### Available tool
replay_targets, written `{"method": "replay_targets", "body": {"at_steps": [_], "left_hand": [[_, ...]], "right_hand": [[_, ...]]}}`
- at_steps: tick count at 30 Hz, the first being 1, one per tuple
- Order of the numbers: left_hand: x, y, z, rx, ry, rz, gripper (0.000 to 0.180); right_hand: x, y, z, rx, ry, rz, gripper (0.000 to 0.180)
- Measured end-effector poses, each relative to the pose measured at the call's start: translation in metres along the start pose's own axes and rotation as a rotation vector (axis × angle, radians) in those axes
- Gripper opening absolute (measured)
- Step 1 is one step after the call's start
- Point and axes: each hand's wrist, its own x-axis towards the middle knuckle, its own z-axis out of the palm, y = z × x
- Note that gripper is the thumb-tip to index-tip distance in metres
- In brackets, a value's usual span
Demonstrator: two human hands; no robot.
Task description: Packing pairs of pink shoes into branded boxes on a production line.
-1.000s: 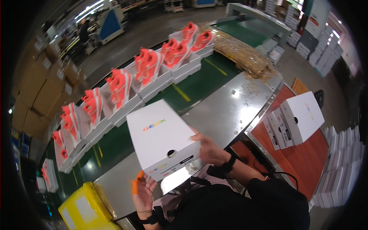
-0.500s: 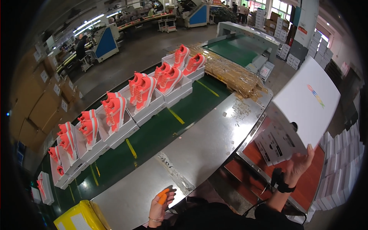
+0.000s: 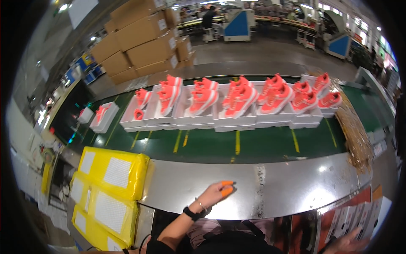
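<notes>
My left hand [image 3: 215,193], with orange covers on two fingertips, hovers above the bare metal tabletop [image 3: 186,178]. Its covered fingers are a little apart and nothing is in them. At the lower right, my right hand [image 3: 350,242] is beside the near end of several white shoeboxes [image 3: 359,218] standing in a row. Its thumb and fingers look spread; whether they touch a box is unclear. Beyond the tabletop, coral sneakers [image 3: 240,101] with white soles sit in a row of open white shoeboxes [image 3: 234,125] on the green conveyor belt [image 3: 203,144].
Yellow-wrapped packages [image 3: 111,203] are stacked at the left end of the tabletop. A smaller shoebox [image 3: 104,118] stands farther left on the belt. Brown tape-covered cardboard [image 3: 352,127] borders the belt's right end. Large cartons [image 3: 148,46] rise behind, and a person [image 3: 209,19] sits near machines.
My view has swung left. The white shoebox in my right hand has gone down to the lower right, and that hand now looks spread. My left hand has reached farther over the tabletop.
</notes>
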Motion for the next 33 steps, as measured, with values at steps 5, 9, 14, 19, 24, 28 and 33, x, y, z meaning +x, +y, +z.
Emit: {"method": "replay_targets", "body": {"at_steps": [5, 9, 14, 19, 24, 28, 33], "left_hand": [[0.055, 0.029, -0.100, 0.667, 0.462, 0.478, 0.063], [0.120, 0.060, -0.177, 1.057, 0.701, 0.467, 0.074], [0.191, 0.073, -0.241, 1.395, 0.864, 0.399, 0.070], [0.215, 0.056, -0.244, 1.494, 0.763, 0.252, 0.048], [0.165, 0.027, -0.237, 1.481, 0.688, 0.501, 0.023], [0.073, 0.024, -0.185, 1.360, 0.572, 0.515, 0.024], [-0.048, 0.024, -0.091, 1.305, 0.470, 0.575, 0.013]], "right_hand": [[-0.121, -0.079, 0.133, 0.572, -1.144, 0.412, 0.073], [-0.196, -0.149, 0.166, 0.371, -1.611, -0.370, 0.099], [-0.261, -0.160, 0.156, 0.391, -1.866, -0.449, 0.122], [-0.267, -0.161, 0.157, 0.374, -1.952, -0.462, 0.130], [-0.261, -0.162, 0.154, 0.428, -1.950, -0.432, 0.130], [-0.264, -0.154, 0.157, 0.408, -1.940, -0.469, 0.129], [-0.187, -0.246, 0.203, 1.090, -1.829, -0.302, 0.099]]}}
